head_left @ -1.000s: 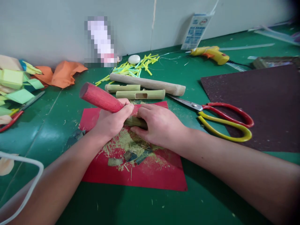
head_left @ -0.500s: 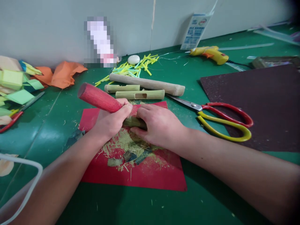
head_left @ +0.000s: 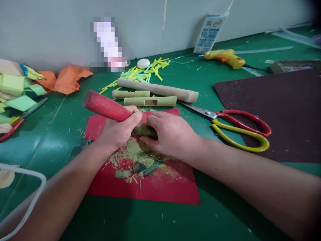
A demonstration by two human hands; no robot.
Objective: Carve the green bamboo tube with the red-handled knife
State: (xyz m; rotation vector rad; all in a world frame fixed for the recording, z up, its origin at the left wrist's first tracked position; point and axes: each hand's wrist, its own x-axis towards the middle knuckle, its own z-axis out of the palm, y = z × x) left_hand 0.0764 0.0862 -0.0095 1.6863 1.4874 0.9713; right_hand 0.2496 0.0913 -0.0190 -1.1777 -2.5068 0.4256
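My left hand [head_left: 119,132] is closed at the lower end of a thick red round handle [head_left: 106,104], which slants up to the left. Its working end is hidden by my hands. A short greenish bamboo piece [head_left: 143,131] lies between the hands, with my right hand [head_left: 170,132] closed over it. Beneath them a red sheet [head_left: 147,197] carries pale shavings and dust [head_left: 134,150] and several dark green bamboo chips [head_left: 152,168]. Just behind are a bamboo tube with a square notch [head_left: 165,101], another cut tube [head_left: 132,94] and a longer pale bamboo stick [head_left: 157,88].
Scissors [head_left: 212,114] with red and yellow handles lie at the right, partly on a dark board [head_left: 286,117]. A yellow glue gun [head_left: 224,58] rests at the back. Yellow-green straw pieces [head_left: 159,68] and a white egg-shaped object [head_left: 143,63] lie near the wall. Folded paper [head_left: 21,100] lies left.
The red handle's upper end has dipped very slightly. Both hands keep their grip and place, and the other things lie as before.
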